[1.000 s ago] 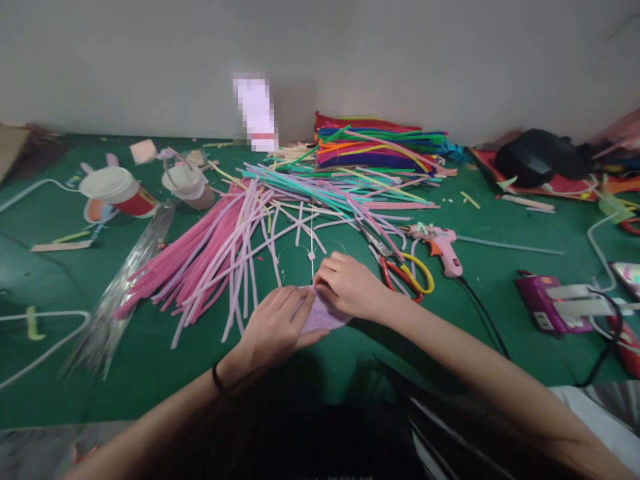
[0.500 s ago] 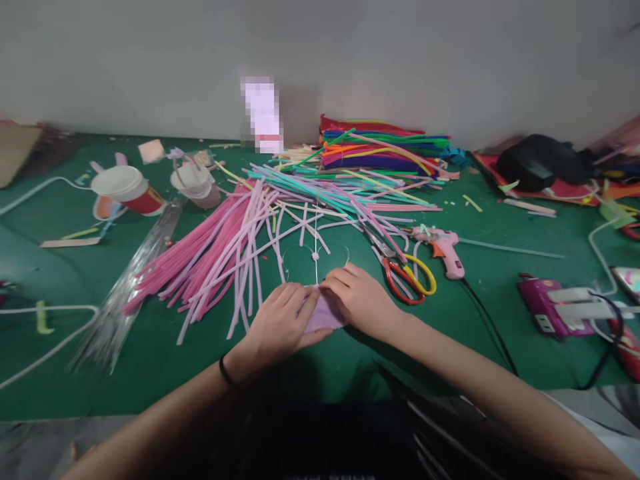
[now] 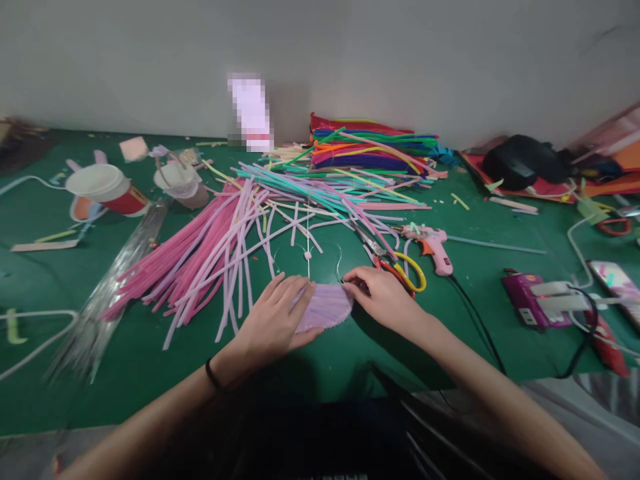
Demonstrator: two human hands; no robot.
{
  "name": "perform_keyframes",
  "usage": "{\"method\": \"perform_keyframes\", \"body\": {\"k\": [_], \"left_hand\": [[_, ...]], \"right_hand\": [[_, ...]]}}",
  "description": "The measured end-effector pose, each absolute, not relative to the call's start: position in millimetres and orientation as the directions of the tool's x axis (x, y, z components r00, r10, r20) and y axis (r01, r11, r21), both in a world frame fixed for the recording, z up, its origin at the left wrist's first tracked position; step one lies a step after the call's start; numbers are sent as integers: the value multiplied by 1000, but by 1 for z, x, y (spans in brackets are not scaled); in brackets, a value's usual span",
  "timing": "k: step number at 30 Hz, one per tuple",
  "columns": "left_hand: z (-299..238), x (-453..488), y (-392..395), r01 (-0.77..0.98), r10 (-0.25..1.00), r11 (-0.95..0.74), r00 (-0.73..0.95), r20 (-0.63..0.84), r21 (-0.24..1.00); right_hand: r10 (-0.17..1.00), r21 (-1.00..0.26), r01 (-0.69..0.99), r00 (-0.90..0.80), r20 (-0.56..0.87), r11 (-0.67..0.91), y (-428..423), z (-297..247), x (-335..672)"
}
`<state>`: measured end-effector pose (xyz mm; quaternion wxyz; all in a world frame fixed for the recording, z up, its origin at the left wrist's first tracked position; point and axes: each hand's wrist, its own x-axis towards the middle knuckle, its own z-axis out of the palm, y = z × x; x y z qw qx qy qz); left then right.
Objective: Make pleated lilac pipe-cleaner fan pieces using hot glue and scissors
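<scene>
A fan-shaped lilac piece [image 3: 326, 307] made of pipe cleaners lies on the green table [image 3: 350, 360] in front of me. My left hand [image 3: 273, 323] lies flat on its left part, fingers stretched out, pressing it down. My right hand [image 3: 383, 295] pinches the piece's right tip, where a thin wire [image 3: 339, 260] curls up. A second thin wire with a small white bead [image 3: 307, 255] stands just beyond the piece. Loose pink and lilac pipe cleaners [image 3: 210, 253] fan out to the left.
Red and yellow scissors [image 3: 400, 270] and a pink glue gun [image 3: 434, 245] lie just right of my right hand. A stack of coloured pipe cleaners [image 3: 373, 147] sits by the wall. Paper cups [image 3: 107, 190] stand far left, a purple device [image 3: 533, 300] with cables right.
My right hand has slid to the right along the lilac piece, which is now spread wider into a fan. The left hand stays flat on it. The camera has shifted slightly.
</scene>
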<state>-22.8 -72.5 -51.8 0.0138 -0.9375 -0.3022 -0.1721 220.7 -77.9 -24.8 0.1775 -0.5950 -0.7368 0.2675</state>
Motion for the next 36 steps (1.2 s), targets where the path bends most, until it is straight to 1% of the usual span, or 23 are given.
{"method": "perform_keyframes", "body": {"k": [4, 8, 11, 15, 19, 25, 29, 32, 36], "left_hand": [[-49, -21, -79, 541, 540, -837, 790, 291, 85], [-49, -15, -90, 527, 531, -845, 806, 260, 93], [-52, -11, -97, 533, 541, -840, 808, 232, 104], [-54, -7, -99, 552, 552, -831, 803, 226, 68], [-52, -2, -101, 579, 575, -814, 791, 210, 49], [-55, 11, -107, 614, 618, -783, 750, 236, 99], [-59, 15, -108, 604, 622, -782, 742, 251, 153], [-58, 16, -109, 613, 638, -770, 741, 212, 177], [-57, 16, -109, 616, 640, -768, 746, 186, 176]], "right_hand": [[948, -562, 818, -264, -178, 123, -74, -10, 223], [947, -510, 846, -275, -166, 156, -75, -11, 220], [955, -472, 870, -246, -167, 141, -77, -18, 217], [956, -466, 876, -234, -177, 128, -79, -19, 217], [955, -460, 873, -255, -149, 161, -80, -16, 222], [968, -467, 865, -241, -62, 186, -86, -21, 225], [970, -389, 895, -244, -14, 220, -91, -23, 222], [951, -321, 902, -308, -7, 289, -93, -22, 222], [924, -234, 899, -382, -6, 370, -95, -20, 224]]}}
